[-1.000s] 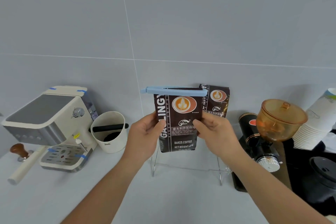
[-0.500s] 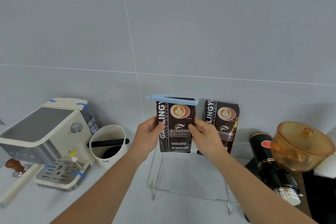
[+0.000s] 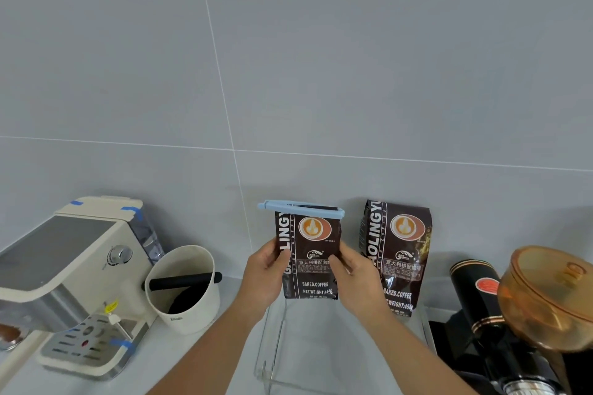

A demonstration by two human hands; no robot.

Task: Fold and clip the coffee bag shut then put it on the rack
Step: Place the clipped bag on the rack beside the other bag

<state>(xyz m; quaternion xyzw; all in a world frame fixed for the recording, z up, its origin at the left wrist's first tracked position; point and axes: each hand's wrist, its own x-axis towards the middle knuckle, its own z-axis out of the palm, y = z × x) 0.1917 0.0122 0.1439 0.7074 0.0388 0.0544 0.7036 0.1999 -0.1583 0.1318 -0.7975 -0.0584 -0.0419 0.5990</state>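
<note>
The coffee bag [image 3: 308,255] is held upright between both hands just above the clear rack [image 3: 272,346], at the frame's six o'clock region. Its folded top is closed by a pale blue clip [image 3: 301,209] lying across it, the clip's ends projecting past both edges. The left hand [image 3: 266,272] is clamped on the bag's nine o'clock edge, thumb on the front; the right hand [image 3: 356,279] is clamped on its three o'clock edge in the same grip. A second coffee bag [image 3: 398,253] is seen standing on the rack at three o'clock of the held one, against the wall. On the table [image 3: 199,362], a cream cup [image 3: 183,289] and an espresso machine [image 3: 73,279] are placed at nine o'clock, a grinder [image 3: 526,314] at three o'clock.
</note>
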